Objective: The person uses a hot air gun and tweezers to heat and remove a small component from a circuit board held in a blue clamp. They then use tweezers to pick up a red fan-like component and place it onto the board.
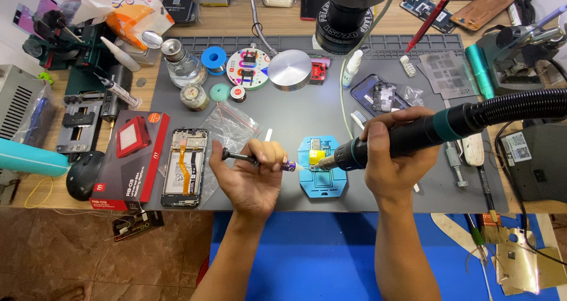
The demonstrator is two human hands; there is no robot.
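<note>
My right hand [394,154] grips a black and teal hot-air handpiece [407,138] on a ribbed black hose, its metal nozzle aimed down at a small circuit board with a yellow patch [316,155]. That board is clamped in a light-blue holder [322,183] on the grey work mat [283,115]. My left hand [253,174] holds a thin black-handled tool [260,160] horizontally, its purple-banded tip touching the board's left edge beside the nozzle.
An opened phone with orange flex cables [185,167] and a red and black box [129,160] lie left of my left hand. A microscope head [348,11] hangs above the mat. Bottles, round tins, solder spool, stencils and tools crowd the mat's far edge and the right side.
</note>
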